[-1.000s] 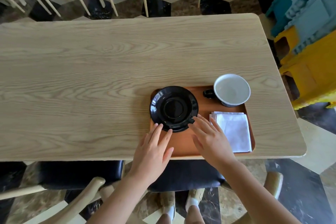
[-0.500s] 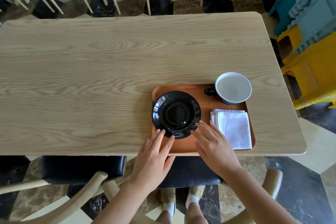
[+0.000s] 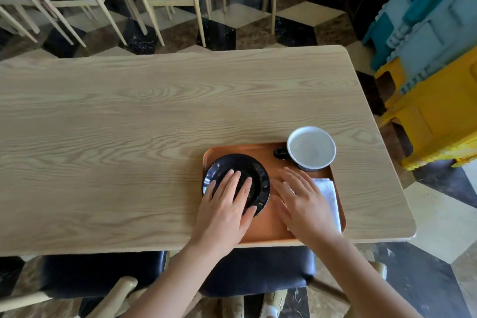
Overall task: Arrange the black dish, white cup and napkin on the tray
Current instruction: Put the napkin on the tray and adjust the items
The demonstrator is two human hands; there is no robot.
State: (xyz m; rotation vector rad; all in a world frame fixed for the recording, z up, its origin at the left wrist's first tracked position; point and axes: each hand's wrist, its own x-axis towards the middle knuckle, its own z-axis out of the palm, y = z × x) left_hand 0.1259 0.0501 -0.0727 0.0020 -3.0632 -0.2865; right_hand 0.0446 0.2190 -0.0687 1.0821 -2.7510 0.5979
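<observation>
An orange tray [image 3: 260,152] lies on the wooden table near its front right edge. The black dish [image 3: 259,175] rests on the tray's left half. My left hand [image 3: 227,206] lies flat over the dish, fingers spread, covering its near part. The white cup [image 3: 311,148] with a dark handle stands upright at the tray's far right corner. A folded white napkin [image 3: 329,196] lies on the tray's right side. My right hand [image 3: 302,201] hovers open over the tray's middle, covering the napkin's left part.
The wooden table [image 3: 129,150] stretches left and back from the tray. Dark-cushioned chairs [image 3: 98,276] sit under the near edge, and more chairs stand beyond the far edge. Stacked yellow and blue plastic stools [image 3: 438,72] are at the right.
My left hand has moved forward from the tray's near edge onto the black dish. My right hand has shifted forward and right, over the napkin's left side. The camera view has tilted.
</observation>
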